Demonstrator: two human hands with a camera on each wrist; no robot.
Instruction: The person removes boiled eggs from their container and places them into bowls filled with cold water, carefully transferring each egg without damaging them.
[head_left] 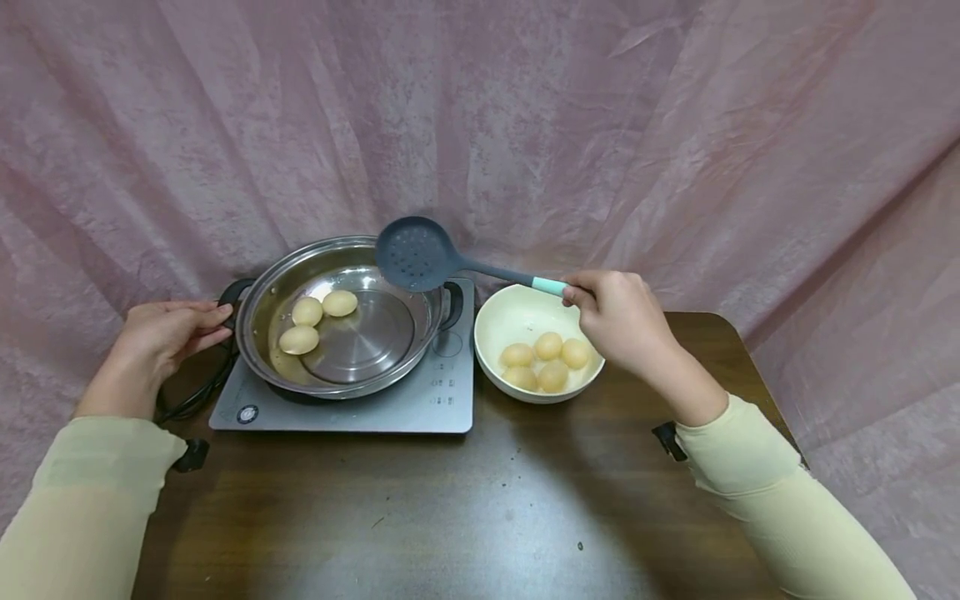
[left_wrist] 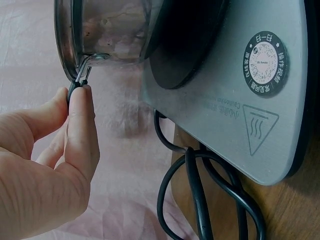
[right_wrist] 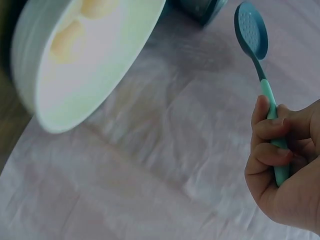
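Observation:
My left hand (head_left: 168,333) pinches the black side handle of a steel pot (head_left: 375,377), thumb on one side and fingers on the other in the left wrist view. Three pale eggs (head_left: 299,340) lie at the left of the pot's bottom. With curled fingers, my right hand (head_left: 622,321) grips the mint-green handle of a grey skimmer (head_left: 417,253). The skimmer's perforated head hangs over the pot's right rim and carries nothing that I can see. Below the right hand stands a cream bowl (head_left: 517,312) with several eggs (head_left: 553,376) inside.
Under the pot is a flat grey induction cooker (head_left: 420,412) with touch marks along its front right. Its black cord (left_wrist: 195,185) loops at the left. A brown wooden table (head_left: 360,517) bears everything, with small specks on it. Behind hangs a pink curtain (head_left: 480,125).

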